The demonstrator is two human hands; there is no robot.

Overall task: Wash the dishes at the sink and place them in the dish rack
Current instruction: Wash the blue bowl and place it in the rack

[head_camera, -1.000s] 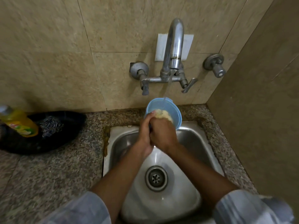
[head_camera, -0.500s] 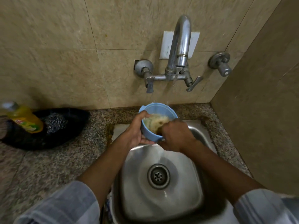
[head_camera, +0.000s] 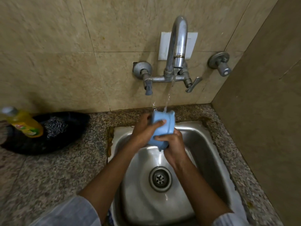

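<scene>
L hand [head_camera: 143, 132] curled round the blue bowl [head_camera: 161, 126], thumb across its outer wall, fingers wrapped behind on far side. R hand [head_camera: 175, 144] grips the bowl's lower end from the right, fingers curled over the edge nearest the person; whether anything sits inside that grip, can't tell. Both hands touch the bowl, both closed on it, neither spread.

Bowl held in the air over the back edge of the steel sink [head_camera: 203, 144], under the tap [head_camera: 177, 46]. Bowl turned so its outside faces the camera, opening away and hidden; its long axis runs roughly from upper right down to lower left. Thin water stream [head_camera: 168, 97] falls from spout onto bowl's upper edge.

On granite counter [head_camera: 65, 168] at left: yellow detergent bottle [head_camera: 24, 123] lying against a black tray [head_camera: 48, 139] w/ steel scrubber [head_camera: 56, 126], well apart from sink.
</scene>
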